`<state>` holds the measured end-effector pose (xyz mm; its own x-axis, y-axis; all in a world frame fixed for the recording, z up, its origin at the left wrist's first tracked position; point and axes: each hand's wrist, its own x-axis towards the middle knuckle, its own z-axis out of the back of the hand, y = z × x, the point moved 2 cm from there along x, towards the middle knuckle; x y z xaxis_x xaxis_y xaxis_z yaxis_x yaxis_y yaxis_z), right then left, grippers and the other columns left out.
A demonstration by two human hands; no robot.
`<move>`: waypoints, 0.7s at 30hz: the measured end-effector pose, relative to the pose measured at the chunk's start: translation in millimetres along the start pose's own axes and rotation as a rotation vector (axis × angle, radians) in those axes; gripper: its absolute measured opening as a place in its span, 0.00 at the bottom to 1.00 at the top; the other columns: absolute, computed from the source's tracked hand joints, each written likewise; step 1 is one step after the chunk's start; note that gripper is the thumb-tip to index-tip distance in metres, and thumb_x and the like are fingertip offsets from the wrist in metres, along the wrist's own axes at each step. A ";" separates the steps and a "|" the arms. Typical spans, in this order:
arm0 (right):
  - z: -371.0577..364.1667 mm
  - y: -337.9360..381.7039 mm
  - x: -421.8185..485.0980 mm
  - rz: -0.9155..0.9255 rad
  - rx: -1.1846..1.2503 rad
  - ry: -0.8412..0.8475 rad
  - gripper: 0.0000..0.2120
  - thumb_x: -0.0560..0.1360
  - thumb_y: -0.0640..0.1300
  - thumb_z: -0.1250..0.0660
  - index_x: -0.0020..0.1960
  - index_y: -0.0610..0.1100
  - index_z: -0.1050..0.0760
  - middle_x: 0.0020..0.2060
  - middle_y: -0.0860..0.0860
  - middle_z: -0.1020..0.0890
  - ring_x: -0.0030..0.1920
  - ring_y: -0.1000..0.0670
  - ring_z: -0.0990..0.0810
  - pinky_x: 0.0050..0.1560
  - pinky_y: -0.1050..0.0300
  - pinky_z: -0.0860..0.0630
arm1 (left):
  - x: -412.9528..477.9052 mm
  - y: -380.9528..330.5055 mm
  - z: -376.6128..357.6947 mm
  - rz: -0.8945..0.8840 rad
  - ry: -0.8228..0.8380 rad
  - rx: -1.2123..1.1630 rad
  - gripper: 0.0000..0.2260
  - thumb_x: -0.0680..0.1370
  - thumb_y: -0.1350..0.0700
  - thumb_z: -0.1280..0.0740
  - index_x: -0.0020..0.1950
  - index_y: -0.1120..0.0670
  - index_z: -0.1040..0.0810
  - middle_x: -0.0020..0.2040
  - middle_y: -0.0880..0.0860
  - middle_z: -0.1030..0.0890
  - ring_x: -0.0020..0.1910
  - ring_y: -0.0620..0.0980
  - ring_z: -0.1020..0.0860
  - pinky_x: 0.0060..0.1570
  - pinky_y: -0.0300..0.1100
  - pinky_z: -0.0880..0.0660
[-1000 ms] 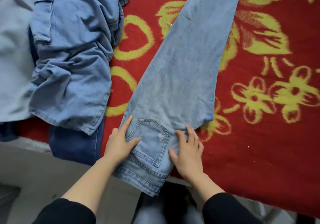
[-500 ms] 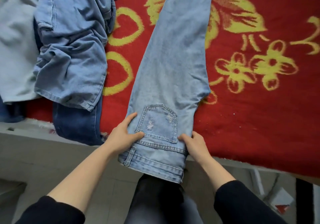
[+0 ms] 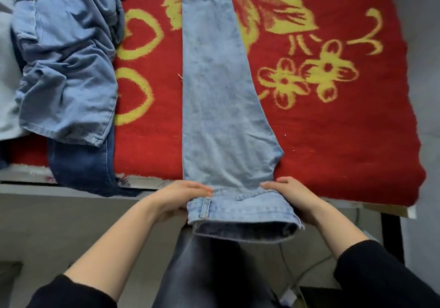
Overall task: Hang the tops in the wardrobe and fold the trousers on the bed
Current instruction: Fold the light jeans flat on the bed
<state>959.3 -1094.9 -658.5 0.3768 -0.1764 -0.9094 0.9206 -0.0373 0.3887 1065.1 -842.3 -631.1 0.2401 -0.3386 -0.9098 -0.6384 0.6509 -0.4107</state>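
Red blanket (image 3: 333, 141) covers the bed (image 3: 21, 178); light jeans (image 3: 219, 93) lie lengthwise, waistband (image 3: 240, 206) overhanging the near edge, gripped by left hand (image 3: 181, 197) and right hand (image 3: 294, 195). Risk: uneven pull skews the legs.

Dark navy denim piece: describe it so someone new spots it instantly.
Start at the red, yellow-flowered blanket. At its near left edge, the dark navy denim piece pokes out beneath a crumpled mid-blue heap, drooping over the edge. It is far darker than the pale jeans laid flat down the middle.
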 end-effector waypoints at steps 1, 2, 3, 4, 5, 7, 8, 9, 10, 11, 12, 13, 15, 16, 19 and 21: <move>3.4 16.2 5.4 0.043 0.082 -0.009 0.21 0.66 0.52 0.24 0.52 0.41 0.24 0.43 0.51 0.17 0.40 0.56 0.19 0.41 0.62 0.25 | 3.2 -14.7 11.6 -0.020 -0.034 -0.133 0.09 0.74 0.56 0.30 0.52 0.57 0.17 0.53 0.55 0.17 0.48 0.50 0.20 0.49 0.40 0.24; 5.7 34.4 7.4 0.063 0.177 -0.007 0.14 0.71 0.48 0.27 0.51 0.43 0.24 0.41 0.52 0.17 0.37 0.57 0.19 0.39 0.65 0.25 | 5.3 -30.9 21.8 -0.049 -0.061 -0.268 0.08 0.73 0.56 0.29 0.50 0.58 0.17 0.51 0.57 0.18 0.47 0.53 0.20 0.48 0.44 0.24; 7.8 52.4 9.7 0.065 0.268 0.010 0.08 0.74 0.46 0.31 0.49 0.43 0.24 0.37 0.51 0.17 0.35 0.56 0.19 0.37 0.64 0.24 | 7.7 -48.9 31.3 -0.087 -0.082 -0.371 0.07 0.72 0.56 0.29 0.47 0.57 0.18 0.47 0.58 0.19 0.43 0.53 0.22 0.44 0.44 0.24; 9.4 70.5 12.7 0.068 0.340 0.034 0.07 0.76 0.45 0.34 0.48 0.42 0.22 0.36 0.48 0.17 0.34 0.53 0.19 0.37 0.62 0.23 | 10.0 -67.0 40.2 -0.125 -0.105 -0.445 0.05 0.72 0.55 0.30 0.45 0.56 0.20 0.42 0.56 0.21 0.37 0.51 0.23 0.38 0.41 0.23; 11.6 89.0 16.7 0.079 0.404 0.053 0.10 0.78 0.47 0.38 0.47 0.42 0.21 0.37 0.45 0.16 0.34 0.50 0.18 0.36 0.60 0.23 | 14.5 -84.6 49.2 -0.165 -0.125 -0.499 0.04 0.73 0.54 0.31 0.44 0.54 0.21 0.36 0.53 0.22 0.32 0.48 0.24 0.32 0.37 0.23; 17.3 127.2 23.5 0.094 0.492 0.090 0.17 0.79 0.49 0.45 0.48 0.41 0.21 0.38 0.41 0.16 0.34 0.46 0.16 0.29 0.61 0.23 | 25.8 -116.7 67.6 -0.218 -0.161 -0.604 0.06 0.77 0.52 0.36 0.47 0.54 0.23 0.32 0.50 0.21 0.28 0.45 0.22 0.30 0.37 0.23; 21.5 145.4 28.8 0.097 0.549 0.117 0.18 0.78 0.48 0.48 0.49 0.39 0.23 0.39 0.39 0.15 0.35 0.44 0.15 0.28 0.61 0.23 | 31.8 -131.3 77.2 -0.232 -0.150 -0.679 0.08 0.77 0.51 0.38 0.49 0.54 0.23 0.34 0.52 0.19 0.30 0.47 0.21 0.33 0.39 0.21; 24.1 163.1 34.4 0.106 0.613 0.150 0.18 0.75 0.46 0.48 0.50 0.37 0.24 0.41 0.37 0.15 0.38 0.43 0.15 0.28 0.61 0.22 | 40.1 -142.9 88.4 -0.246 -0.121 -0.772 0.09 0.76 0.53 0.40 0.51 0.55 0.25 0.39 0.54 0.19 0.35 0.49 0.20 0.38 0.41 0.21; 27.4 179.0 43.2 0.122 0.662 0.172 0.17 0.71 0.43 0.48 0.50 0.36 0.24 0.43 0.37 0.16 0.40 0.42 0.15 0.31 0.60 0.21 | 47.1 -156.3 97.9 -0.264 -0.071 -0.866 0.11 0.73 0.56 0.42 0.52 0.55 0.26 0.43 0.56 0.19 0.39 0.51 0.20 0.43 0.42 0.21; 28.0 194.7 51.3 0.136 0.690 0.188 0.16 0.69 0.41 0.46 0.49 0.36 0.25 0.44 0.37 0.15 0.41 0.43 0.15 0.33 0.59 0.19 | 57.0 -167.8 107.2 -0.279 -0.041 -0.919 0.14 0.69 0.59 0.43 0.52 0.56 0.26 0.44 0.56 0.20 0.41 0.52 0.20 0.45 0.43 0.22; 26.4 208.0 60.7 0.147 0.664 0.173 0.12 0.69 0.39 0.45 0.46 0.37 0.25 0.43 0.39 0.15 0.40 0.44 0.15 0.35 0.59 0.19 | 65.7 -179.5 113.1 -0.294 -0.021 -0.913 0.17 0.67 0.63 0.44 0.53 0.56 0.26 0.44 0.55 0.19 0.42 0.51 0.20 0.44 0.42 0.21; 23.6 219.4 71.5 0.149 0.596 0.130 0.08 0.71 0.37 0.43 0.44 0.39 0.26 0.40 0.40 0.15 0.37 0.46 0.15 0.35 0.60 0.19 | 76.4 -189.9 118.3 -0.305 -0.048 -0.819 0.19 0.66 0.67 0.45 0.53 0.57 0.25 0.43 0.53 0.18 0.42 0.49 0.19 0.43 0.40 0.21; 18.5 241.9 92.9 0.165 0.408 0.031 0.04 0.76 0.36 0.38 0.44 0.42 0.27 0.33 0.43 0.15 0.30 0.49 0.16 0.31 0.62 0.22 | 94.5 -210.6 126.4 -0.352 -0.175 -0.558 0.19 0.70 0.74 0.42 0.52 0.56 0.22 0.44 0.52 0.17 0.45 0.48 0.18 0.41 0.37 0.21; 17.7 255.2 102.3 0.185 0.367 -0.014 0.04 0.77 0.37 0.36 0.44 0.42 0.27 0.31 0.44 0.16 0.28 0.50 0.17 0.28 0.63 0.23 | 101.3 -220.9 130.6 -0.365 -0.222 -0.486 0.17 0.72 0.74 0.38 0.51 0.55 0.22 0.45 0.53 0.16 0.46 0.49 0.18 0.42 0.37 0.22; 23.1 294.6 128.0 0.260 0.388 -0.098 0.04 0.77 0.38 0.34 0.44 0.42 0.29 0.27 0.45 0.17 0.25 0.50 0.19 0.24 0.65 0.27 | 122.9 -253.1 156.2 -0.397 -0.297 -0.433 0.07 0.75 0.63 0.32 0.51 0.52 0.22 0.43 0.53 0.17 0.40 0.48 0.19 0.41 0.36 0.22; 26.7 320.2 141.8 0.300 0.379 -0.123 0.04 0.77 0.40 0.34 0.45 0.42 0.28 0.27 0.44 0.18 0.24 0.50 0.19 0.23 0.65 0.27 | 135.1 -276.7 175.5 -0.398 -0.319 -0.440 0.02 0.77 0.57 0.33 0.49 0.52 0.23 0.40 0.51 0.17 0.35 0.46 0.19 0.42 0.38 0.23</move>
<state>1304.7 -1158.1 -659.0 0.5834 -0.3484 -0.7337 0.6626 -0.3182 0.6780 1402.5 -949.0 -650.9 0.6798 -0.2341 -0.6950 -0.6788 0.1579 -0.7172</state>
